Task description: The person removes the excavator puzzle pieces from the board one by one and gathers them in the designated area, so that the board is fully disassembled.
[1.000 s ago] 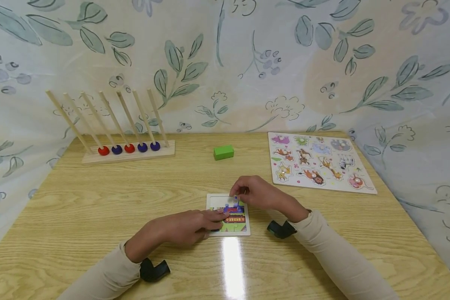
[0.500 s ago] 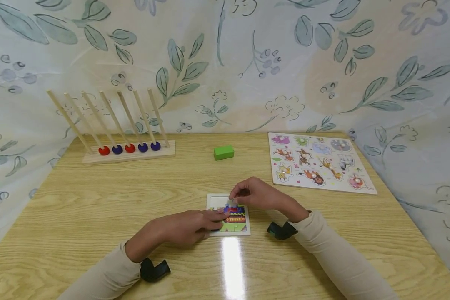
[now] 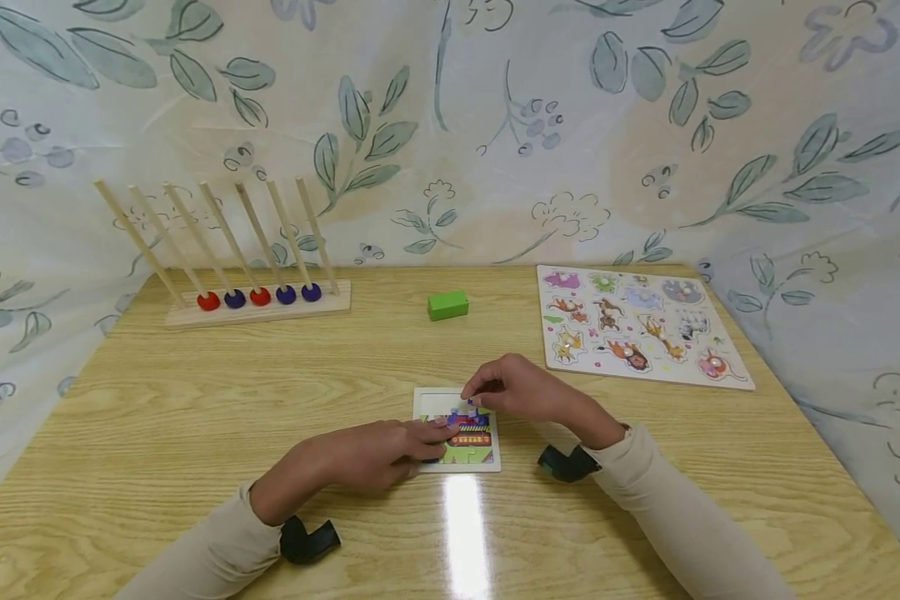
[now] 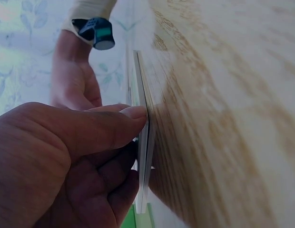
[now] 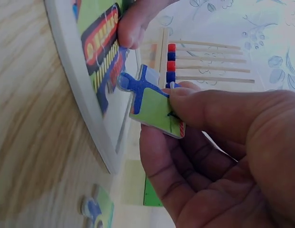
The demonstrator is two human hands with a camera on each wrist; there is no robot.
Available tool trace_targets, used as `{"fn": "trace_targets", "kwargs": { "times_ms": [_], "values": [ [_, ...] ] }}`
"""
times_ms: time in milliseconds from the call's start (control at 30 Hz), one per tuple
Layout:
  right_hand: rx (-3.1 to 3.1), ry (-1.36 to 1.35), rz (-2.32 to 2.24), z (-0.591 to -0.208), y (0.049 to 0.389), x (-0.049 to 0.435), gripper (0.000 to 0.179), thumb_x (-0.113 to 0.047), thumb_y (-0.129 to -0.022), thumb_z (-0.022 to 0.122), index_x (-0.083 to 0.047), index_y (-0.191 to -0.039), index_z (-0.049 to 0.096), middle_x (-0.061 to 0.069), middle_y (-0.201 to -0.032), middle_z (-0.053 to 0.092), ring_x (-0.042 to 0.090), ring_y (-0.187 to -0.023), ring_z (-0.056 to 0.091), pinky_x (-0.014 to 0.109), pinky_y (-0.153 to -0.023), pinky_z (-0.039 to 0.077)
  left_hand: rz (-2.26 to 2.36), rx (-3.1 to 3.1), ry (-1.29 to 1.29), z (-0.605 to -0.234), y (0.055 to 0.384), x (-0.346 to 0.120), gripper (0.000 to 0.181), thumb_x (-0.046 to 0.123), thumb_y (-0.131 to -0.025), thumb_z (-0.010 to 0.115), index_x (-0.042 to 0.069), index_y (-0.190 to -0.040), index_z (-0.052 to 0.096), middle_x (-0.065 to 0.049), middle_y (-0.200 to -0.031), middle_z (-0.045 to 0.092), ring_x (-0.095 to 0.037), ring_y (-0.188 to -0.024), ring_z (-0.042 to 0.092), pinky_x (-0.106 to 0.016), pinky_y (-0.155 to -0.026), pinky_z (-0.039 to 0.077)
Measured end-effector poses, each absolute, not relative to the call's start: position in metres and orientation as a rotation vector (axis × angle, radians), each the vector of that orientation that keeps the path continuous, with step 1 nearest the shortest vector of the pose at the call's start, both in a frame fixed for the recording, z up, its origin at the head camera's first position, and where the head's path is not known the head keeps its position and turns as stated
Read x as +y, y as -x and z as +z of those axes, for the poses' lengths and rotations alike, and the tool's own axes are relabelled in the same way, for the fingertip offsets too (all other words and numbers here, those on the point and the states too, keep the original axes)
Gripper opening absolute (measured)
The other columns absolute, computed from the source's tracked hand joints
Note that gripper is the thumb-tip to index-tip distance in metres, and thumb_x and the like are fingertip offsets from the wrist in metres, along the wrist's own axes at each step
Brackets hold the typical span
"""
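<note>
A small jigsaw puzzle board (image 3: pixel 471 457) with a train picture and a pale raised frame lies on the table. Fingers of my left hand (image 3: pixel 378 454) rest stretched over the picture; the left wrist view has its thumb (image 4: pixel 134 114) at the frame's edge. Between thumb and fingertips my right hand (image 3: pixel 525 390) pinches a green-and-blue puzzle piece (image 5: pixel 154 107), tilted over the board's far part. A bare pale area of the board (image 5: pixel 120 116) shows beneath that piece. On the table beside the frame lies another puzzle piece (image 5: pixel 101 209) in the right wrist view.
A wooden stand (image 3: pixel 258 313) with upright rods and red and blue beads is at the back left. Behind the board sits a green block (image 3: pixel 447 305). An animal peg puzzle (image 3: pixel 645 325) lies at the back right. Floral cloth (image 3: pixel 450 167) rises behind the table.
My right hand shifts slightly over the board's far part, turning the pinched piece between its fingertips. The left hand stays in place on the board.
</note>
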State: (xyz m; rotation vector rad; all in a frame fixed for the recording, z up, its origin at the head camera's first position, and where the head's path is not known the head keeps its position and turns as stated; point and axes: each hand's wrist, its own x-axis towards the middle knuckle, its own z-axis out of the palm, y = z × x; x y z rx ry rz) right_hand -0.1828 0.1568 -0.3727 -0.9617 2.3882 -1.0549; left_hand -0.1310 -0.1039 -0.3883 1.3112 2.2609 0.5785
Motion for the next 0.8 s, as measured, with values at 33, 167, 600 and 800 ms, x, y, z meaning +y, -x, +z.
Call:
{"fn": "trace_targets", "kwargs": {
  "times_ms": [33, 167, 600, 800],
  "values": [
    [2.393, 0.964, -1.053, -0.372, 0.183, 0.157, 0.014, 0.001, -0.093, 0.062, -0.002, -0.102, 0.074, 0.001, -0.099, 0.070, 0.010, -0.080, 0.056, 0.025, -0.069, 0.049, 0.578, 2.262, -1.310, -0.388, 0.131, -0.104, 0.041, 0.002, -0.100, 0.049, 0.003, -0.141, 0.051, -0.004, -0.154, 0.034, -0.019, -0.141, 0.030, -0.037, -0.110, 0.032],
    [2.422, 0.996, -1.035, -0.371, 0.184, 0.162, 0.017, 0.004, -0.093, 0.060, -0.001, -0.102, 0.074, 0.003, -0.100, 0.070, 0.009, -0.080, 0.057, 0.025, -0.068, 0.050, 0.574, 2.264, -1.312, -0.388, 0.131, -0.105, 0.041, 0.003, -0.100, 0.049, 0.004, -0.141, 0.050, -0.004, -0.154, 0.034, -0.018, -0.141, 0.029, -0.037, -0.110, 0.031],
    [2.472, 0.966, -1.049, -0.371, 0.189, 0.184, 0.018, 0.005, -0.093, 0.059, 0.000, -0.102, 0.073, 0.005, -0.100, 0.068, 0.012, -0.079, 0.058, 0.027, -0.066, 0.050, 0.579, 2.262, -1.299, -0.389, 0.131, -0.105, 0.042, 0.002, -0.100, 0.049, 0.006, -0.142, 0.050, -0.001, -0.155, 0.032, -0.016, -0.141, 0.028, -0.035, -0.110, 0.031],
    [2.477, 0.973, -1.033, -0.371, 0.190, 0.199, 0.018, 0.006, -0.093, 0.057, 0.001, -0.102, 0.073, 0.005, -0.096, 0.068, 0.012, -0.070, 0.053, 0.027, -0.061, 0.046, 0.578, 2.264, -1.307, -0.388, 0.131, -0.104, 0.042, 0.002, -0.101, 0.048, 0.006, -0.142, 0.049, -0.002, -0.155, 0.032, -0.016, -0.141, 0.028, -0.035, -0.110, 0.031]
  ]
}}
